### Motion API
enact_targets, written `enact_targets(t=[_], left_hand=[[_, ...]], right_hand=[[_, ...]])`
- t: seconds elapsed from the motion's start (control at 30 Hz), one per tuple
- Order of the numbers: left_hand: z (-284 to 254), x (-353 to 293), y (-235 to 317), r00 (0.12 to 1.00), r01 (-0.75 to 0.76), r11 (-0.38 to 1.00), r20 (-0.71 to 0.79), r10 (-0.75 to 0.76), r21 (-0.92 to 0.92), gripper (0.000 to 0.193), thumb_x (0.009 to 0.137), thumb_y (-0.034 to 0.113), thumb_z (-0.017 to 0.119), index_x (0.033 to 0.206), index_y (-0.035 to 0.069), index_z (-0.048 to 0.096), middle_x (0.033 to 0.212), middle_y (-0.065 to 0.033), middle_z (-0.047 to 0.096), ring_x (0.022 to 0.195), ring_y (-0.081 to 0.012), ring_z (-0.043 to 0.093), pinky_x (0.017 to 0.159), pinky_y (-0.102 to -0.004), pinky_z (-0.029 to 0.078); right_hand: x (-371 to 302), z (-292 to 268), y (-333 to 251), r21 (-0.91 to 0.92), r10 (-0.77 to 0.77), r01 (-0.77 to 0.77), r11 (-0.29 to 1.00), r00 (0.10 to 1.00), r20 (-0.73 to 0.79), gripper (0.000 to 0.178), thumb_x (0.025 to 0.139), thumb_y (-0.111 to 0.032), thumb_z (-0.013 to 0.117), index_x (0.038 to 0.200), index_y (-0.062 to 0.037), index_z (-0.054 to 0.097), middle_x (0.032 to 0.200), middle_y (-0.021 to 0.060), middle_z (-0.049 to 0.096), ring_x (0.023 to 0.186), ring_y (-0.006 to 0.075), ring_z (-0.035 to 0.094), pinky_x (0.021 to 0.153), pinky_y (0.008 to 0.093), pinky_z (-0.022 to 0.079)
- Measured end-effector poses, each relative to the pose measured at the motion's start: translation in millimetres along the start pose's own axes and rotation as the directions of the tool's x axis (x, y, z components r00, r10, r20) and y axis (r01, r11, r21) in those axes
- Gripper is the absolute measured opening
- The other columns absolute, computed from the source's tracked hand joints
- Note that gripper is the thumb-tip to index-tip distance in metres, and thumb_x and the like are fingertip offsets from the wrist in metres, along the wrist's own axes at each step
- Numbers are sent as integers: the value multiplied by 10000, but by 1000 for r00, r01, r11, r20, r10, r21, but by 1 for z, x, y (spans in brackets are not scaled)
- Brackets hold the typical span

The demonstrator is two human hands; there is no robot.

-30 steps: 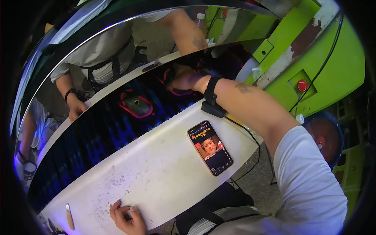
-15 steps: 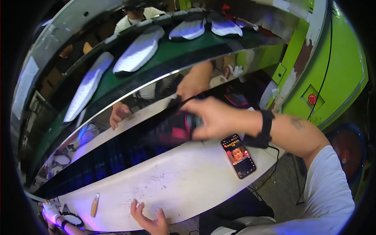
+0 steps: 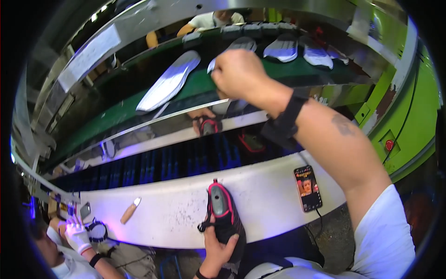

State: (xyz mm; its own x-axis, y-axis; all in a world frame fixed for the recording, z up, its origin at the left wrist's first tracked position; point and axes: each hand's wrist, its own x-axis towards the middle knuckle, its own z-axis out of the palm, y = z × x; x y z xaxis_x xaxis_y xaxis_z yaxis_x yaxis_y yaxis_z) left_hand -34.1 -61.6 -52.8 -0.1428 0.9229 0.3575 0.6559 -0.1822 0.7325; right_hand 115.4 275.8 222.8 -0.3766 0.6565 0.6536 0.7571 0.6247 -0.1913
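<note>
My left hand [image 3: 217, 245] is closed around a black shoe upper [image 3: 238, 228] with pinkish-red collar lining. Inside its opening shows a grey-green last [image 3: 219, 201] with a round hole. The toe points toward me, over the near edge of the white table [image 3: 162, 209]. My right arm stretches across to the green belt [image 3: 125, 109]. There my right hand [image 3: 239, 74], fingers curled, is on a white shoe sole [image 3: 242, 44]; the hand hides most of it, and the fingertips are out of sight.
More white soles [image 3: 169, 81] lie along the belt. A similar shoe [image 3: 251, 141] sits on the dark roller strip [image 3: 162, 160]. On the table are a wooden-handled knife [image 3: 130, 210] and a wired phone [image 3: 307, 188]. A co-worker's gloved hand [image 3: 78, 236] is at lower left.
The shoe upper, blurred by my right hand over the dark strip, is now in my left hand, which was open. My right hand has moved up to the belt. The view has shifted.
</note>
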Motion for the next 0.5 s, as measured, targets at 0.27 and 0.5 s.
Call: enact_targets(t=[0.27,0.5], left_hand=[[-11,-64,-18,988,-100,958,-142,64,-268,787,748,238,853,1419,45,490,1411,-276,507,1238,-424,561,1065,-463,443],[-20,-45,-24,869,-495,788,212,447,365,612,668,262,862,1255,292,692,1468,-240,439,1262,-453,487,1098,-560,377]], right_hand=[[-183,-108,-33,519,-98,323,791,905,-413,126,945,-53,641,1048,-4,696,985,143,712,791,199,684,711,289,535],[-328,-150,-41,624,126,146,768,920,-370,286,1007,-329,634,1054,-51,680,835,81,719,751,245,724,712,376,568]])
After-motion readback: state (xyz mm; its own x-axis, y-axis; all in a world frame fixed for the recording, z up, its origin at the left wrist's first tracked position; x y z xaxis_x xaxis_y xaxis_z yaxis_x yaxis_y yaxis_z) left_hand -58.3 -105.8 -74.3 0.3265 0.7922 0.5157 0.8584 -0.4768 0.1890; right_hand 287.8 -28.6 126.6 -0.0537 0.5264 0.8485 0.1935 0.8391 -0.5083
